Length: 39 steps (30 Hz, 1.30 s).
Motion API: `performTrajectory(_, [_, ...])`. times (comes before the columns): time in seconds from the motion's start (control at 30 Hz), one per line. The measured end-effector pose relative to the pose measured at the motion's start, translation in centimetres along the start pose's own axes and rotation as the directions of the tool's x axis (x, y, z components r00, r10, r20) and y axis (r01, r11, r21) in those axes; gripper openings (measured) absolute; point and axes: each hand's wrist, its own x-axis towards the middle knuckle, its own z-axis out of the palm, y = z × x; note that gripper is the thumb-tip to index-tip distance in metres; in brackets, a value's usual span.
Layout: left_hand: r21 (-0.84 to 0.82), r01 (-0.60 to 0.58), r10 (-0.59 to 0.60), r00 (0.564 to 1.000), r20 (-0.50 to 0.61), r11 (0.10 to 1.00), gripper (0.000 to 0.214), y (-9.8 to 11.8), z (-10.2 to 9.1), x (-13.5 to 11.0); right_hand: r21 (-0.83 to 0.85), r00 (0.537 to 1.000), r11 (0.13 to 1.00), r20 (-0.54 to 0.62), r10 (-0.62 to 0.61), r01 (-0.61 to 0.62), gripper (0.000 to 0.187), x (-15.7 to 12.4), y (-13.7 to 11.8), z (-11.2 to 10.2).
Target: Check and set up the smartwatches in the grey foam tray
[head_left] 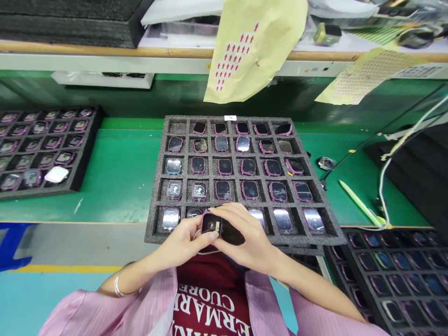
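Left hand: left hand (185,240) grasping a small pink-framed square watch body (211,224).
Right hand: right hand (245,235) pinching its edge.
Tray: dark foam grid tray (159,219) just beyond.

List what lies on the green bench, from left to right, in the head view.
Left foam tray of watch cases → middle foam tray, at whose near edge the left hand and right hand hold a watch case → small round part → green pen.
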Motion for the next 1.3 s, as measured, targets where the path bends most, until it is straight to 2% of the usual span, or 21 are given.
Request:
performTrajectory(0.1, [-0.054,0.009,-0.007,0.999,0.045,0.998,0.034,0.0,-0.3,-0.2,0.205,0.987,0.976,0.154,0.040,-0.072,0.046,0.5,0.1,-1.0])
performTrajectory(0.17, [-0.097,0.018,-0.008,0.995,0.104,0.995,0.036,-0.1,-0.6,-0.4,0.356,0.973,0.926,0.228,0.046,-0.127,0.040,0.8,0.3,-1.4])
performTrajectory(0.27, [-0.139,0.013,0.010,0.985,0.169,0.990,0.037,-0.5,-1.0,-0.6,0.468,0.979,0.870,0.191,0.072,-0.156,0.026,0.8,0.6,-1.2])
performTrajectory(0.4, [-0.117,0.000,0.025,0.978,0.208,0.993,0.041,-0.8,-1.2,-0.7,0.500,0.985,0.853,0.144,0.090,-0.151,0.026,0.5,0.9,-0.5])
performTrajectory(0.5, [-0.078,-0.028,0.043,0.978,0.206,0.997,0.042,-0.8,-1.0,-0.7,0.499,0.980,0.851,0.178,0.085,-0.165,0.025,0.5,0.9,-0.7])
performTrajectory(0.57, [-0.063,-0.037,0.047,0.986,0.161,0.997,0.041,-0.7,-0.7,-0.8,0.473,0.976,0.867,0.208,0.064,-0.157,0.031,0.6,0.8,-1.1])
performTrajectory(0.7, [-0.055,-0.006,0.008,0.999,0.043,0.998,0.034,-0.6,-0.1,-0.9,0.325,0.977,0.940,0.210,0.033,-0.101,0.057,0.5,0.1,-1.5])
performTrajectory(0.8, [-0.018,0.002,-0.002,1.000,0.018,1.000,0.030,-0.7,0.1,-0.8,0.177,0.989,0.983,0.145,0.012,-0.038,0.046,0.1,-0.3,-0.9])
performTrajectory(0.9, [0.010,-0.003,0.003,1.000,0.025,1.000,0.030,-0.7,0.1,-0.7,0.098,0.994,0.995,0.107,-0.013,0.002,0.041,-0.3,-0.6,-0.6])
performTrajectory(1.1, [0.017,-0.083,0.083,0.997,-0.006,0.996,0.045,-0.7,0.1,-1.0,0.052,1.000,0.999,0.026,-0.009,0.008,0.042,-0.3,-0.6,-2.3])
performTrajectory(1.17, [-0.047,-0.051,0.049,0.998,-0.043,0.998,0.048,-0.7,0.2,-1.1,-0.094,0.999,0.995,0.049,0.017,-0.012,0.041,-0.5,-0.1,-2.9])
performTrajectory(1.3, [-0.133,-0.007,0.002,0.999,-0.044,0.991,0.043,0.0,0.6,-1.0,-0.367,0.973,0.930,0.205,0.103,-0.021,0.046,-1.4,0.7,-4.1])
